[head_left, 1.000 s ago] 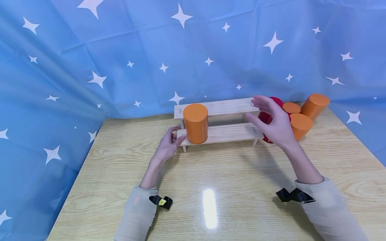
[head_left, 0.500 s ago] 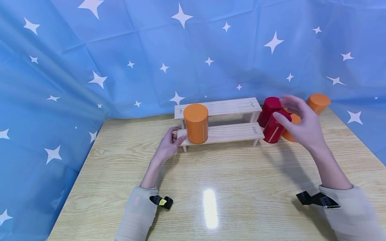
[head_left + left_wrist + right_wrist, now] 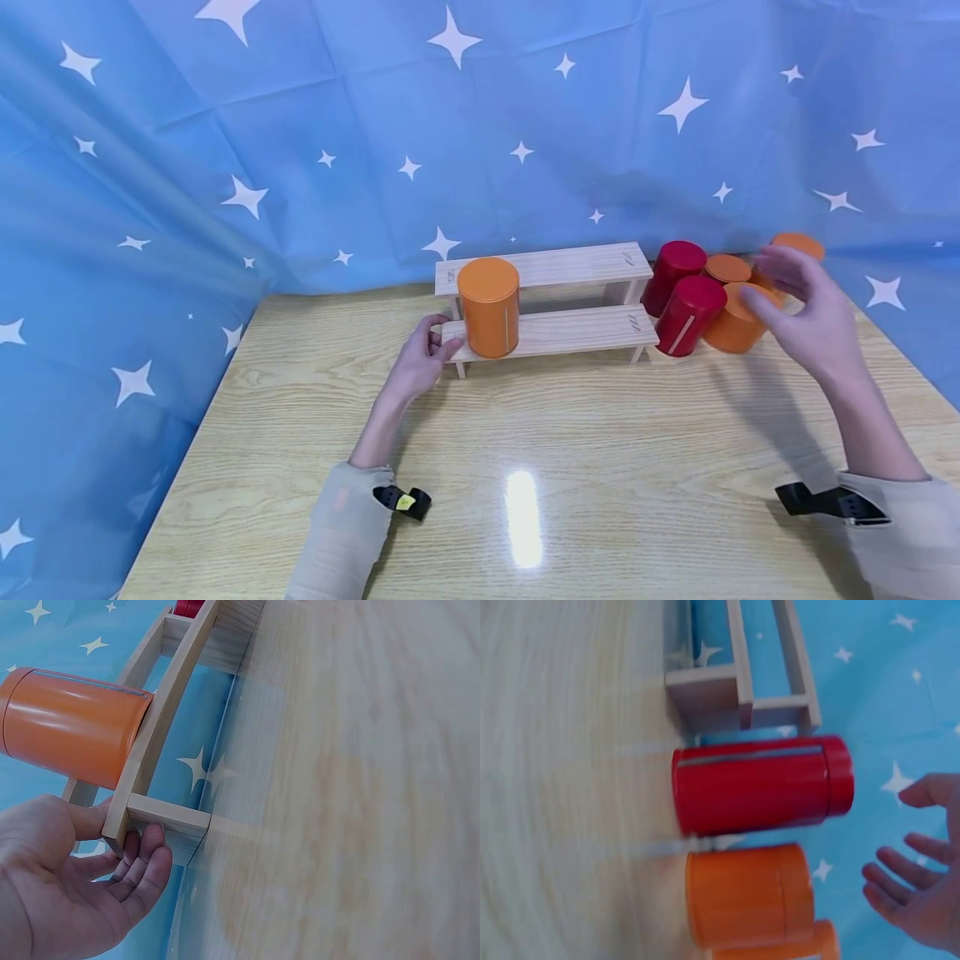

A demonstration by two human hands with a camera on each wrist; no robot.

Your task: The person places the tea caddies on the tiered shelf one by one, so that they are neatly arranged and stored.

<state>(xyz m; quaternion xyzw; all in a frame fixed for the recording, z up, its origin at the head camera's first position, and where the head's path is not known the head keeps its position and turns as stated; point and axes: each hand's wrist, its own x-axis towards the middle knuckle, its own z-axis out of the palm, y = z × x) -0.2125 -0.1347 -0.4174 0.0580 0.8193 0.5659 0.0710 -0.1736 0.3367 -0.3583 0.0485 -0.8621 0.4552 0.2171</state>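
A two-tier wooden shelf [image 3: 577,329] stands against the backdrop, an orange canister [image 3: 490,312] upright on the left of its lower tier. My left hand [image 3: 417,364] grips that tier's left end; in the left wrist view the thumb is above the board and the fingers curl below it. Over the canisters at right hovers my right hand [image 3: 813,321], fingers spread and loosely bent, holding nothing. Nearest it is a front orange canister [image 3: 729,327], with a far-right orange canister [image 3: 797,242] partly hidden behind the hand. A red canister [image 3: 686,321] stands between the shelf and the front orange one.
Another red canister [image 3: 672,277] and an orange-lidded one [image 3: 727,267] stand at the back of the right-hand cluster. A blue star-patterned cloth [image 3: 375,108] hangs behind the wood-grain table [image 3: 570,450] and along its left side.
My right hand has moved rightward from the shelf's right end, past the red canisters, to over the orange ones. My left hand and the canister on the shelf have stayed put.
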